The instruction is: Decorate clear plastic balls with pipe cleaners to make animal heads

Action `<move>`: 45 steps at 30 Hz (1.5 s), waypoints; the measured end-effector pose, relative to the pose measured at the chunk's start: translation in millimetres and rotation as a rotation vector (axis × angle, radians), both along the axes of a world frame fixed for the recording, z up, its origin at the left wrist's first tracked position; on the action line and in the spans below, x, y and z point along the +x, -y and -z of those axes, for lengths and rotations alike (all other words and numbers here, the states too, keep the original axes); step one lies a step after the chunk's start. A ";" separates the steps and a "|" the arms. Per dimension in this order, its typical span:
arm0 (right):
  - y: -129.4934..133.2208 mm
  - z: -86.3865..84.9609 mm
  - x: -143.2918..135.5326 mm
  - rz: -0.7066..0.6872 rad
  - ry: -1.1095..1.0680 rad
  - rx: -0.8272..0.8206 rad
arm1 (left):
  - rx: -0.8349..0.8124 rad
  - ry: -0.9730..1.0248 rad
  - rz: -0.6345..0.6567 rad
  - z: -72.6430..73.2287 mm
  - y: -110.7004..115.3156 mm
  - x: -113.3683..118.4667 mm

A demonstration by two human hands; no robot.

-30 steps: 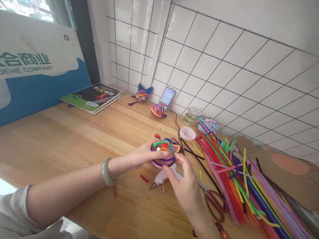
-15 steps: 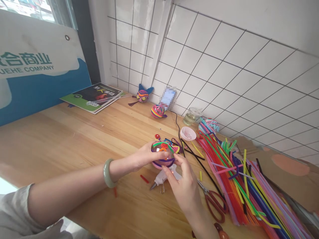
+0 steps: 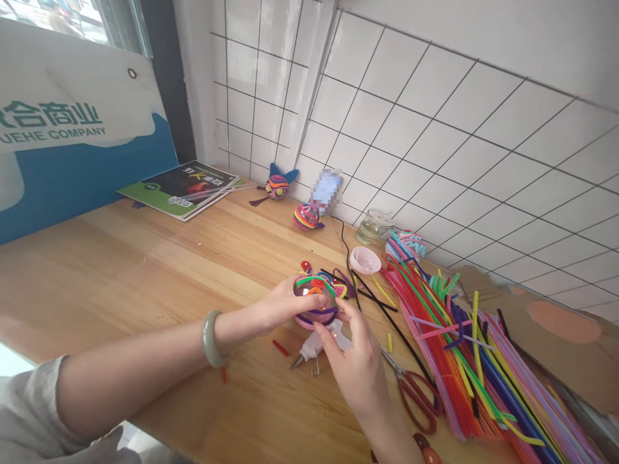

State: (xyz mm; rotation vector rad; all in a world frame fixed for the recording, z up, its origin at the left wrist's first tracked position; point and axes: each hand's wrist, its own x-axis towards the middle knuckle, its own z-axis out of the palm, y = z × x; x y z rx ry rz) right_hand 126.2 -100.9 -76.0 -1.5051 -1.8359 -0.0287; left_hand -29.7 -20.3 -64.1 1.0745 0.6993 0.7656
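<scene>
A clear ball [image 3: 305, 290] banded with green, purple, pink and orange pipe cleaners is held above the table. My left hand [image 3: 285, 303] wraps it from the left, thumb across its front. At its right side, my right hand [image 3: 353, 348] pinches the lower edge, with thumb and index finger near a purple pipe cleaner [image 3: 327, 315]. A pink and yellow ear-shaped piece [image 3: 341, 291] sticks out on the ball's right. Just beneath lies a white hot glue gun [image 3: 309, 347], partly hidden by my right hand.
Red-handled scissors [image 3: 418, 399] lie right of my right hand, beside a large pile of pipe cleaners [image 3: 449, 361]. Behind are a pink bowl [image 3: 365, 260], a glass jar [image 3: 371, 228], a phone [image 3: 327, 191] and finished balls [image 3: 277, 185]. A book [image 3: 181, 190] lies back left.
Almost nothing differs. Both hands keep their hold on the ball, and the view has shifted very slightly.
</scene>
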 end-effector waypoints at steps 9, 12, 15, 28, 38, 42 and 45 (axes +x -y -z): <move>-0.2 -0.7 -0.8 -0.140 0.180 0.141 | -0.049 0.033 -0.061 -6.0 1.7 -3.4; 0.5 -0.8 0.5 -0.154 0.263 0.175 | -0.079 0.061 -0.050 -12.0 3.9 -4.1; 1.2 -0.1 1.7 -0.160 0.298 0.168 | -0.098 0.075 -0.039 -15.1 4.9 -3.7; 0.9 -2.4 1.6 -0.160 0.278 0.102 | -0.114 0.023 -0.003 -6.5 5.3 -4.2; -1.0 -10.3 5.7 -0.201 0.391 0.140 | -0.131 -0.004 0.066 -10.5 5.9 -7.8; -2.4 -12.2 9.0 -0.228 0.389 0.133 | -0.105 0.027 0.151 -9.0 3.8 -10.1; -3.3 -13.5 9.9 -0.257 0.357 0.118 | -0.148 0.029 0.154 -9.3 2.4 -10.3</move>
